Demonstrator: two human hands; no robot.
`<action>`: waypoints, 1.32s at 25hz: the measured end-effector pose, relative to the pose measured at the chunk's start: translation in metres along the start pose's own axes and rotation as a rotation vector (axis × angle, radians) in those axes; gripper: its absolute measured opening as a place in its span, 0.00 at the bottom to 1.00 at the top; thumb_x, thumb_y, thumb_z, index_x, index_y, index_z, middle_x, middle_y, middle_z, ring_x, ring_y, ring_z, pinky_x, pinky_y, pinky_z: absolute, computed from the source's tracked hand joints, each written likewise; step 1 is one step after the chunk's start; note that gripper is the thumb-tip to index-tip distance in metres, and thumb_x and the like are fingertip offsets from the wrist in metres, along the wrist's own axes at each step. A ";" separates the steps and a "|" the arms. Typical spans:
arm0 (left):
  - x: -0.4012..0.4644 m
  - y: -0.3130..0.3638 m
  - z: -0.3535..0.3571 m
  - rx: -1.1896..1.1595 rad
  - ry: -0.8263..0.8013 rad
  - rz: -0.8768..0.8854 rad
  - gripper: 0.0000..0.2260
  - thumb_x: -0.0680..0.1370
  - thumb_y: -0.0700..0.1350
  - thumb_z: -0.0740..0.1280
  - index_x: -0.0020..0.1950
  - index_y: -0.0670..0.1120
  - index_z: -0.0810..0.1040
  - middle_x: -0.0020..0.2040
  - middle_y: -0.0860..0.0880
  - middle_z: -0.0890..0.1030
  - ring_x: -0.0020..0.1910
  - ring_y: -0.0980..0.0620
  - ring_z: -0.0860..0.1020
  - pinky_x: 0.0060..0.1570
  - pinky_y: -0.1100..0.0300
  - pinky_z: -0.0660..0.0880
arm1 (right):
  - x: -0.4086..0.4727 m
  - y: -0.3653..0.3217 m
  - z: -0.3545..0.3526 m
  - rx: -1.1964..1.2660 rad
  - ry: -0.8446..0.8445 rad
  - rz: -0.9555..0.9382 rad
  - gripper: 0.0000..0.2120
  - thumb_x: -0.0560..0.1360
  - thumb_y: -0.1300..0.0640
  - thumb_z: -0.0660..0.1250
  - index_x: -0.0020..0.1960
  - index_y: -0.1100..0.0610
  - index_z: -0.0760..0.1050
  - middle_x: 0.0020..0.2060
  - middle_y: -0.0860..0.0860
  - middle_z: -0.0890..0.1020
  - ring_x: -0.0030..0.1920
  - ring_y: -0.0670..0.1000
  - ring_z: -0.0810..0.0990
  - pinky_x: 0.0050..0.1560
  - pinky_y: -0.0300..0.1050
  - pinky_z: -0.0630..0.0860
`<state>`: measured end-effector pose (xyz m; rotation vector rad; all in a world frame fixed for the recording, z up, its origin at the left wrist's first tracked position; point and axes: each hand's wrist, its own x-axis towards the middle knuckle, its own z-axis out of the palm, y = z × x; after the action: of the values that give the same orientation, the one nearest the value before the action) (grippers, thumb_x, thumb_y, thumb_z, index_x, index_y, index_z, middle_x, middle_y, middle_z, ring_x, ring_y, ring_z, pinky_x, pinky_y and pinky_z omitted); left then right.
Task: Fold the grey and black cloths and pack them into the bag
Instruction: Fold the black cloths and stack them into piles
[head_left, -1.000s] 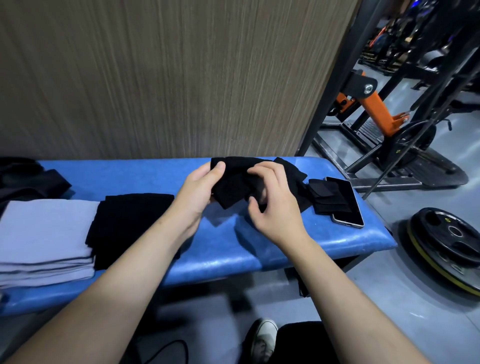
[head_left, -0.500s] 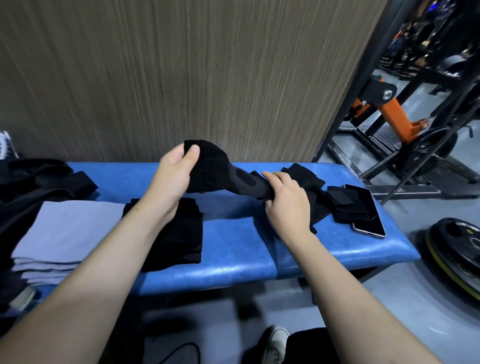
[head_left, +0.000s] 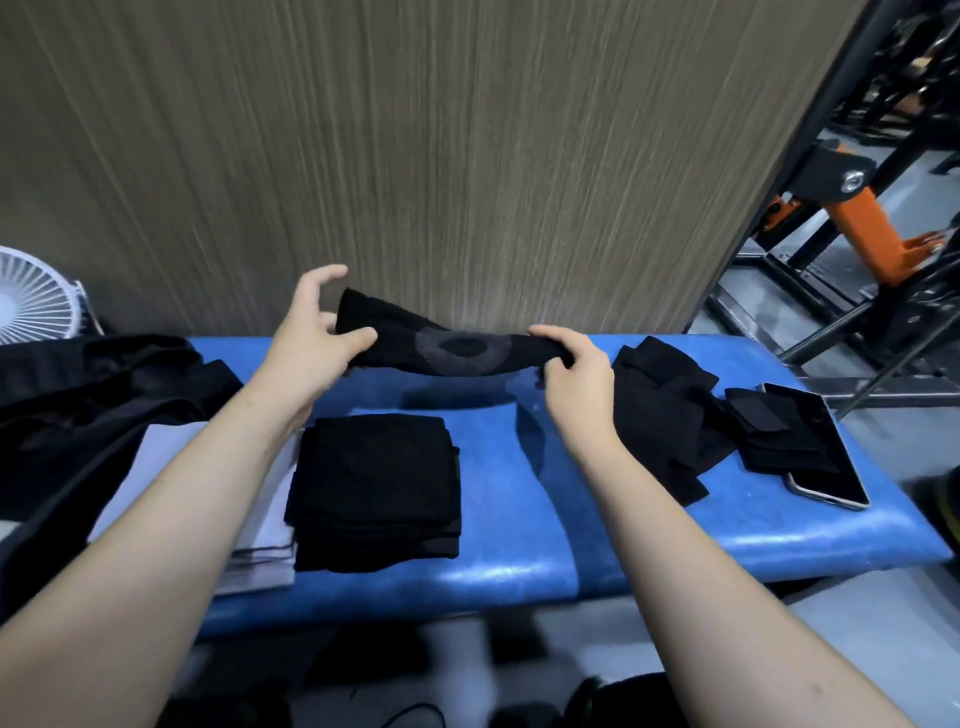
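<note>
A black cloth with a grey oval patch (head_left: 457, 347) is stretched in the air above the blue bench (head_left: 519, 561). My left hand (head_left: 317, 338) pinches its left end with thumb and fingers, the index finger raised. My right hand (head_left: 574, 364) grips its right end. A folded stack of black cloths (head_left: 376, 491) lies on the bench below. To its left, a stack of folded grey cloths (head_left: 260, 551) is partly hidden by my left arm. More black cloths (head_left: 670, 421) lie loose at the right. A dark bag-like heap (head_left: 83, 395) sits at the far left.
A phone (head_left: 826, 467) lies at the bench's right end with a small black cloth (head_left: 763, 421) on it. A white fan (head_left: 36, 304) stands at the far left. A wood-grain wall rises behind the bench. Gym machines (head_left: 872, 218) stand at the right.
Both hands have lifted the black cloth and pulled it out lengthwise, the left hand moving left. The view has shifted left, bringing the fan into sight.
</note>
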<state>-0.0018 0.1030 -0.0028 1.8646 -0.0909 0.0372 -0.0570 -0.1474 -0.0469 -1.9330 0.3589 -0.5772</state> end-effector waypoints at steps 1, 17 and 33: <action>0.003 -0.004 -0.003 0.075 -0.004 0.028 0.22 0.77 0.38 0.70 0.66 0.57 0.71 0.48 0.47 0.83 0.43 0.48 0.81 0.44 0.53 0.77 | 0.002 0.001 0.004 -0.050 0.006 -0.032 0.24 0.73 0.72 0.57 0.58 0.52 0.82 0.58 0.46 0.81 0.57 0.45 0.79 0.64 0.42 0.74; 0.001 -0.028 -0.001 0.651 -0.249 -0.066 0.18 0.75 0.44 0.74 0.64 0.51 0.79 0.55 0.51 0.77 0.59 0.50 0.76 0.56 0.59 0.70 | -0.006 0.022 -0.003 -0.343 -0.030 -0.142 0.12 0.78 0.66 0.64 0.57 0.55 0.79 0.58 0.50 0.79 0.49 0.48 0.79 0.55 0.43 0.75; 0.007 -0.029 0.007 0.482 -0.255 -0.080 0.13 0.80 0.43 0.64 0.62 0.53 0.81 0.55 0.56 0.79 0.54 0.55 0.77 0.57 0.59 0.72 | -0.028 -0.007 0.063 -0.520 -0.277 -0.430 0.24 0.74 0.70 0.58 0.65 0.54 0.78 0.62 0.47 0.78 0.58 0.54 0.77 0.54 0.52 0.77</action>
<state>0.0077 0.1047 -0.0318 2.3457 -0.1972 -0.2556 -0.0464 -0.0829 -0.0686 -2.5841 -0.1051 -0.5089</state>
